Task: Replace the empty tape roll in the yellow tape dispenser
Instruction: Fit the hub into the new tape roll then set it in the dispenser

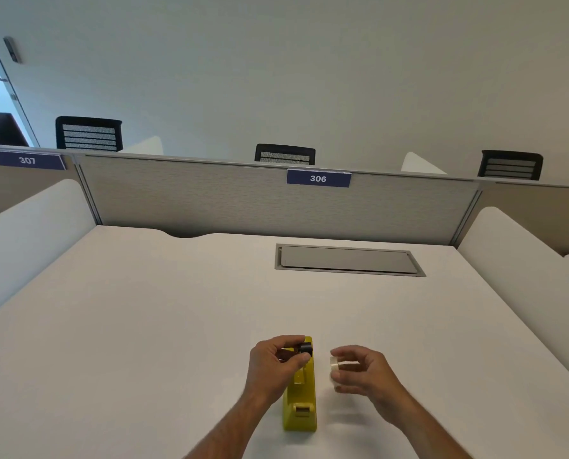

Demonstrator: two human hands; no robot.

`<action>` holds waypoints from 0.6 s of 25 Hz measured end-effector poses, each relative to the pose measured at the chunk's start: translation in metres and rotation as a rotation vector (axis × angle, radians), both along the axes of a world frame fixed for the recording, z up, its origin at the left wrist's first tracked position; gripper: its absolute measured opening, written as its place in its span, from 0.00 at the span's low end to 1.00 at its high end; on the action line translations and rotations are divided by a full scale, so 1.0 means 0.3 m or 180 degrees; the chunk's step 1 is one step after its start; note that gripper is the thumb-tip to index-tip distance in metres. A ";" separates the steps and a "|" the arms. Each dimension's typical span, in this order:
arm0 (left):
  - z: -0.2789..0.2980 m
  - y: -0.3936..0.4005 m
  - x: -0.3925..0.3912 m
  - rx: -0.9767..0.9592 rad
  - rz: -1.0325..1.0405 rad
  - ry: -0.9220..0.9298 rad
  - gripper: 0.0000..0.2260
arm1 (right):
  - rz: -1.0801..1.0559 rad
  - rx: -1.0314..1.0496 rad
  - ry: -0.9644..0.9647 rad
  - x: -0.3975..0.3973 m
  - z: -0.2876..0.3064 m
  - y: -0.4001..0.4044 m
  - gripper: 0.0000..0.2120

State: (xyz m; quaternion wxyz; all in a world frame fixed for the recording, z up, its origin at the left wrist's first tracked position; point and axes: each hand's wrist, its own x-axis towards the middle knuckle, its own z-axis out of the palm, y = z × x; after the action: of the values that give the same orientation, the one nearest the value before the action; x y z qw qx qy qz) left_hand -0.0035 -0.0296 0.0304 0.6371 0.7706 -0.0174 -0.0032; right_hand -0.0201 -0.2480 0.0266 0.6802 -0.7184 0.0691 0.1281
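Pinching a small black spool (304,348) between thumb and fingers, the left hand (273,362) hovers over the far end of the yellow tape dispenser (301,397), which lies lengthwise on the white desk (144,326) between the two hands. Just to the dispenser's right, the right hand (362,372) grips a pale tape roll (337,364) in curled fingers, held above the desk and apart from the dispenser
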 end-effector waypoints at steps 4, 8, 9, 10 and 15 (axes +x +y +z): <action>0.002 -0.012 -0.010 0.0048 -0.0069 -0.0012 0.13 | 0.0098 0.0243 -0.0129 0.004 0.018 0.022 0.29; 0.003 -0.020 -0.019 0.0063 -0.0079 0.0002 0.14 | 0.0073 0.0339 -0.0207 0.004 0.034 0.044 0.27; 0.003 -0.021 -0.021 0.0074 -0.0090 0.0004 0.14 | 0.0091 0.0335 -0.0220 0.003 0.037 0.048 0.27; 0.003 -0.021 -0.024 0.0093 -0.0105 0.0004 0.14 | 0.0112 0.0337 -0.0231 0.003 0.041 0.052 0.27; 0.009 -0.026 -0.035 0.0157 -0.0155 -0.0001 0.14 | 0.0231 0.0584 -0.0249 0.002 0.045 0.067 0.27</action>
State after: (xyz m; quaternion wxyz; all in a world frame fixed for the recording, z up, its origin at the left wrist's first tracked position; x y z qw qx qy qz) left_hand -0.0139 -0.0375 0.0332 0.6176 0.7854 -0.0361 -0.0191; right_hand -0.0195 -0.2278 0.0400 0.7402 -0.6596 0.0045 0.1303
